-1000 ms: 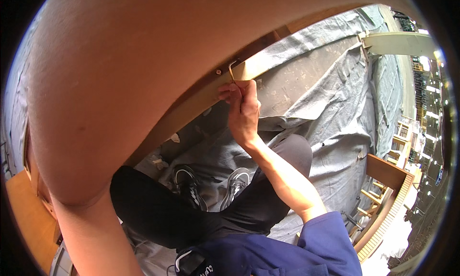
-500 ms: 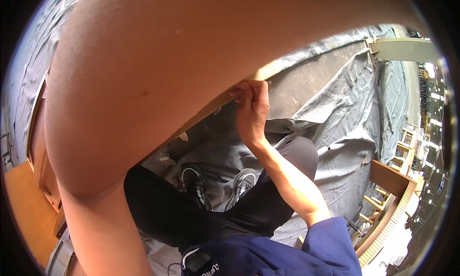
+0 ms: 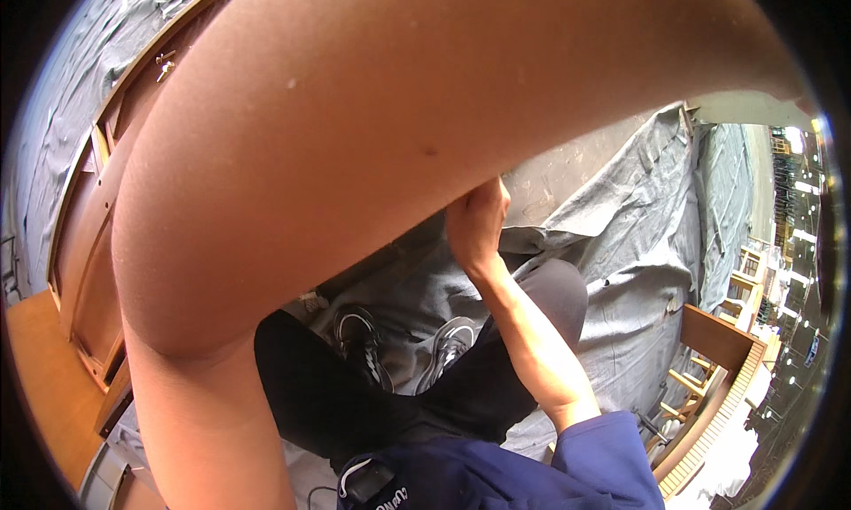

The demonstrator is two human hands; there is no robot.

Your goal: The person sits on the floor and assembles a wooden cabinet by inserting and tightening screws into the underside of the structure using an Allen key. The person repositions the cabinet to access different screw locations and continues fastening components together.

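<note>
My bare left forearm [image 3: 425, 147] crosses the upper part of the view, close to the camera. The left hand lies beyond the picture's edge at the upper right. Below the forearm, my right hand [image 3: 479, 222] is raised with its fingers curled closed. The forearm covers the fingertips and whatever they may hold. Near that hand, a brown-grey flat surface [image 3: 554, 178] shows beside a grey cloth [image 3: 638, 235]. A brown wooden furniture piece [image 3: 93, 288], with small metal fittings [image 3: 165, 67] at its upper part, stands on the left.
An orange-brown board [image 3: 49, 368] lies at lower left. My shoes [image 3: 446, 350] rest on grey cloth. At right stand a brown wooden frame with a ribbed edge [image 3: 718, 412] and wooden stools [image 3: 749, 266]. A pale beam [image 3: 736, 109] juts in at upper right.
My left forearm has come lower in the view, uncovering more of the wooden piece at left. The right hand's fingertips, visible pinched together before, have gone behind the forearm.
</note>
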